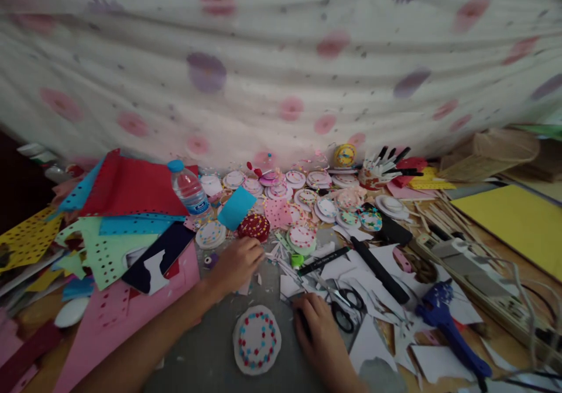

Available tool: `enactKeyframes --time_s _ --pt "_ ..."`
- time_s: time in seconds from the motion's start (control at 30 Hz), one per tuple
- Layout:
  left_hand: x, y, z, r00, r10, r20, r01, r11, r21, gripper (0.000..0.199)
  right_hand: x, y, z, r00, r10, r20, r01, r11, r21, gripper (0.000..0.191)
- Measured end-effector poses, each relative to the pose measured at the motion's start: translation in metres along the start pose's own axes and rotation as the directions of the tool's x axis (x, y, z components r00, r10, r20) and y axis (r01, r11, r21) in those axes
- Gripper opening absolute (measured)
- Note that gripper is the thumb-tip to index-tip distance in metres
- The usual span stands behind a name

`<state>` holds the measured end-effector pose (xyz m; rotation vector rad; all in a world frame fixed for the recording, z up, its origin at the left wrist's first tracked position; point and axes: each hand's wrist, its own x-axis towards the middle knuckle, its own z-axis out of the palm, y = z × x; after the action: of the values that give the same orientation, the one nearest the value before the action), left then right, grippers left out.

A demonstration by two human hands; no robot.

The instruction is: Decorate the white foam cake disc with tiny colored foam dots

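Observation:
A round white paper disc (pixel 257 340) with rings of small red and blue pieces lies flat on the grey mat (pixel 197 352), between my two hands. Beyond it, my left hand (pixel 239 264) reaches forward with bent fingers close together beside small white paper scraps (pixel 276 255); whatever its fingertips hold is hidden. My right hand (pixel 319 334) rests on the mat right of the disc, fingers curled around a dark object (pixel 302 325) mostly covered by the hand. Close by it lie black-handled scissors (pixel 345 308).
Decorated paper discs (pixel 302 236) crowd the back, near a water bottle (pixel 188 191) and a cup of pens (pixel 373 176). Coloured foam sheets (pixel 140 188) pile up at left. A blue glue gun (pixel 452 328), black marker (pixel 380 270) and power strip (pixel 478 284) lie at right.

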<state>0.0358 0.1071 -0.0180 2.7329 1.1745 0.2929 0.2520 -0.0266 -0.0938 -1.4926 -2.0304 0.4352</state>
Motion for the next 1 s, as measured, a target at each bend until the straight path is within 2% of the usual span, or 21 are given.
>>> enactKeyframes --time_s 0.13,0.23,0.33,0.47,0.6,0.7,0.83,0.9,1.0 --pt "0.036 0.016 0.023 0.998 0.043 0.039 -0.047 0.992 0.116 0.014 -0.002 0.004 0.004 1.000 -0.017 -0.021 0.017 1.000 -0.013 0.019" --pt "0.050 0.017 0.030 0.993 0.090 0.070 -0.100 0.982 0.162 0.012 -0.003 0.006 0.008 0.998 -0.047 -0.040 0.046 0.999 -0.010 0.022" --pt "0.044 0.010 0.026 0.980 0.164 0.111 -0.182 0.967 0.177 0.011 -0.004 0.008 0.012 0.997 -0.037 -0.069 0.037 0.999 0.001 0.022" --pt "0.022 0.000 0.012 0.961 0.222 0.166 -0.250 0.953 0.173 0.011 -0.003 0.010 0.012 0.996 -0.065 -0.056 0.065 0.998 0.001 0.020" --pt "0.020 0.003 0.004 0.973 0.187 0.134 -0.210 0.959 0.189 0.012 -0.003 0.011 0.007 0.998 -0.056 -0.033 0.056 0.998 -0.018 0.019" --pt "0.038 0.013 0.010 0.985 0.150 0.085 -0.165 0.963 0.212 0.009 -0.004 0.012 0.007 0.996 -0.079 -0.029 0.078 0.997 -0.013 0.019" --pt "0.060 0.022 0.024 0.973 0.202 0.109 -0.222 0.948 0.228 0.010 -0.006 0.013 0.012 0.993 -0.082 -0.084 0.083 0.997 0.007 0.019" --pt "0.061 0.022 0.029 0.959 0.244 0.144 -0.271 0.936 0.223 0.009 -0.006 0.013 0.013 0.992 -0.062 -0.107 0.064 0.998 0.012 0.019" --pt "0.049 0.017 0.027 0.934 0.295 0.201 -0.335 0.921 0.202 0.008 -0.006 0.013 0.011 0.995 -0.071 -0.073 0.071 0.997 0.003 0.018"
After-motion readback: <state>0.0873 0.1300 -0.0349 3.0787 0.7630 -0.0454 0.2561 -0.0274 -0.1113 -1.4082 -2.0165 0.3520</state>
